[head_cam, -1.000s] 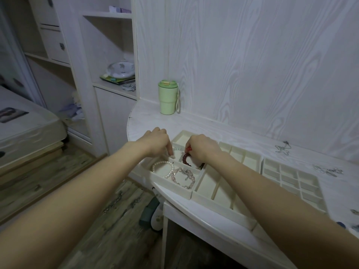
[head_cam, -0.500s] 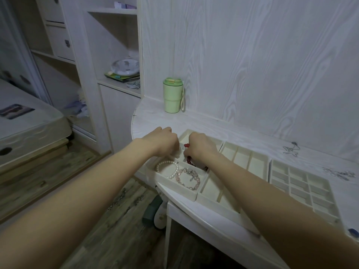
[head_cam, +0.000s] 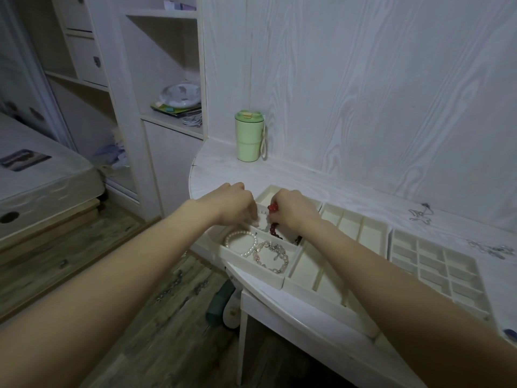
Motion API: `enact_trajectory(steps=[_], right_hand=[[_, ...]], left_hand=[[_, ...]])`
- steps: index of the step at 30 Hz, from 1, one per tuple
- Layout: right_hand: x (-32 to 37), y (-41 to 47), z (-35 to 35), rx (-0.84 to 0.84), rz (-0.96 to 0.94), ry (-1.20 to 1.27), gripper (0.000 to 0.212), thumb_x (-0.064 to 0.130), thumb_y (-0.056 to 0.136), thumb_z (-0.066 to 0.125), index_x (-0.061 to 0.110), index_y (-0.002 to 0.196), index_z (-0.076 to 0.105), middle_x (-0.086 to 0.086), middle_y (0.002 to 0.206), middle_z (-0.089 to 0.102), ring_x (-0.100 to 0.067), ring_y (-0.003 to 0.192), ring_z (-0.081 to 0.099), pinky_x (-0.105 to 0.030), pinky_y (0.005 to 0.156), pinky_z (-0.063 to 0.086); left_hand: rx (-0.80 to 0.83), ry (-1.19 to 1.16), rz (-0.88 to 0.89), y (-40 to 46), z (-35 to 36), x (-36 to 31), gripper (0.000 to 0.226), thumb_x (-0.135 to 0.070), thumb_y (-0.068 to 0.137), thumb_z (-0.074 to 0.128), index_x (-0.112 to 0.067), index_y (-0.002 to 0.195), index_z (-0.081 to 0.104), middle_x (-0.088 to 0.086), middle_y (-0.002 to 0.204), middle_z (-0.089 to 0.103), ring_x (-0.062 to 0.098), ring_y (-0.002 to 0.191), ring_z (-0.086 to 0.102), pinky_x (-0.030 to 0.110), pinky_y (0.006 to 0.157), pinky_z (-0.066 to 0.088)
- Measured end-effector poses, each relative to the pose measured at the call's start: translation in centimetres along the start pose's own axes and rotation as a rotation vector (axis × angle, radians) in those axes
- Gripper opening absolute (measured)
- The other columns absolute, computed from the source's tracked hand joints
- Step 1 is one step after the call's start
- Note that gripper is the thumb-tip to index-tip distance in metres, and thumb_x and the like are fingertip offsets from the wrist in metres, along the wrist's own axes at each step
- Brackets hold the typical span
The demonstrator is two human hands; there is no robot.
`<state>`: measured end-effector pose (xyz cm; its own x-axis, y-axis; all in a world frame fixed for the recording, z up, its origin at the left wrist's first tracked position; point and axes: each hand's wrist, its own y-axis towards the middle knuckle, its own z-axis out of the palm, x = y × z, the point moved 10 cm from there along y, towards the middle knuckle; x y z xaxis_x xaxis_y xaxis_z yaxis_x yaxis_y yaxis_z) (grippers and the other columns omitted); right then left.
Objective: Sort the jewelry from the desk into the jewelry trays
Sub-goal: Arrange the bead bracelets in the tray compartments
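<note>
White wood-grain desk [head_cam: 223,169] carries three cream jewelry trays side by side. Nearest, in the left tray [head_cam: 251,264], a pearl bracelet [head_cam: 240,243] and a pink bead bracelet [head_cam: 271,257] lie touching in the near compartment. Just beyond, the right hand [head_cam: 293,210] pinches a dark red bead bracelet [head_cam: 272,217] over the next compartment, while the left hand [head_cam: 235,204] curls its fingers downward beside it (what they grip is hidden). Further right, chains [head_cam: 419,214] lie on the desk; a green tumbler [head_cam: 249,137] stands at the far wall.
</note>
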<state>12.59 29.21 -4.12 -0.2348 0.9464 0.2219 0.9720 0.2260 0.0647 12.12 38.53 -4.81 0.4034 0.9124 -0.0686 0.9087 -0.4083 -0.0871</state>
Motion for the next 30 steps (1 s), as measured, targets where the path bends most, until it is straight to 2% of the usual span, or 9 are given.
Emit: enact_trajectory(steps=[2,4,9,16,18,20,22,26,30], right_hand=[[-0.3,-0.1,0.8,0.063,0.028,0.053,0.024,0.026,0.078,0.072,0.009,0.084,0.056,-0.009,0.088,0.06,-0.029,0.086,0.059,-0.03,0.062,0.04],[-0.4,-0.2,1.1,0.084,0.046,0.063,0.028,0.028,0.076,0.075,0.012,0.081,0.052,-0.006,0.085,0.056,-0.028,0.085,0.057,-0.029,0.062,0.038],[-0.8,-0.1,1.0,0.081,0.089,0.064,0.027,0.025,0.077,0.075,0.012,0.083,0.054,-0.007,0.088,0.059,-0.027,0.082,0.056,-0.03,0.063,0.04],[-1.5,0.2,0.6,0.058,0.108,0.132,0.029,0.026,0.083,0.07,0.006,0.101,0.062,-0.012,0.102,0.065,-0.03,0.094,0.06,-0.035,0.074,0.049],[-2.6,0.3,-0.7,-0.004,0.144,0.215,0.031,0.028,0.084,0.069,0.002,0.1,0.065,-0.013,0.095,0.066,-0.029,0.088,0.06,-0.033,0.072,0.047],[-3.7,0.2,-2.0,-0.058,0.185,0.348,0.036,0.027,0.083,0.069,-0.006,0.097,0.066,-0.009,0.079,0.06,-0.024,0.074,0.053,-0.03,0.066,0.04],[-4.3,0.0,-2.7,-0.055,0.187,0.411,0.035,0.022,0.082,0.07,-0.01,0.097,0.067,-0.009,0.074,0.057,-0.021,0.071,0.049,-0.028,0.064,0.036],[-3.4,-0.4,-2.1,0.003,0.129,0.338,0.015,0.012,0.082,0.067,0.006,0.095,0.073,-0.009,0.098,0.071,-0.023,0.093,0.061,-0.031,0.075,0.046],[-0.8,-0.8,-0.6,0.073,-0.014,0.18,0.018,0.016,0.089,0.062,0.021,0.101,0.074,-0.004,0.107,0.07,-0.02,0.099,0.06,-0.025,0.075,0.044]], left_hand=[[0.019,-0.016,0.016,-0.5,-0.1,-0.3,0.033,-0.013,0.089,0.05,-0.036,0.107,0.067,-0.007,0.097,0.048,0.015,0.102,0.041,0.028,0.081,0.032],[0.028,-0.008,0.038,-0.9,-0.3,-1.0,0.038,-0.008,0.089,0.047,-0.034,0.109,0.067,-0.007,0.099,0.055,0.01,0.101,0.037,0.026,0.079,0.028],[0.064,0.005,0.07,-1.4,-0.3,-2.1,0.034,-0.014,0.091,0.051,-0.032,0.116,0.066,-0.006,0.11,0.063,0.014,0.108,0.037,0.026,0.082,0.029],[0.008,-0.062,-0.028,-1.6,-0.7,-1.2,0.034,-0.019,0.091,0.05,-0.031,0.121,0.062,0.005,0.117,0.05,0.026,0.109,0.045,0.031,0.09,0.036],[-0.017,-0.081,-0.034,-1.9,-1.0,-1.2,0.032,-0.02,0.092,0.049,-0.03,0.12,0.062,0.004,0.116,0.049,0.027,0.107,0.047,0.03,0.088,0.036],[-0.01,-0.059,-0.034,-2.2,-0.8,-1.2,0.032,-0.018,0.091,0.05,-0.033,0.116,0.064,0.002,0.112,0.049,0.026,0.105,0.047,0.031,0.087,0.037],[-0.002,-0.026,-0.027,-2.4,-0.7,-1.3,0.031,-0.02,0.091,0.05,-0.035,0.114,0.065,0.001,0.109,0.049,0.026,0.106,0.046,0.032,0.087,0.038],[-0.009,0.055,0.007,-2.4,-0.7,-1.9,0.032,-0.02,0.092,0.048,-0.034,0.117,0.063,0.001,0.113,0.053,0.024,0.107,0.045,0.032,0.088,0.037],[-0.003,0.061,0.004,-1.9,-0.4,-1.7,0.03,-0.022,0.091,0.048,-0.036,0.112,0.064,0.0,0.113,0.054,0.025,0.106,0.045,0.035,0.089,0.039]])
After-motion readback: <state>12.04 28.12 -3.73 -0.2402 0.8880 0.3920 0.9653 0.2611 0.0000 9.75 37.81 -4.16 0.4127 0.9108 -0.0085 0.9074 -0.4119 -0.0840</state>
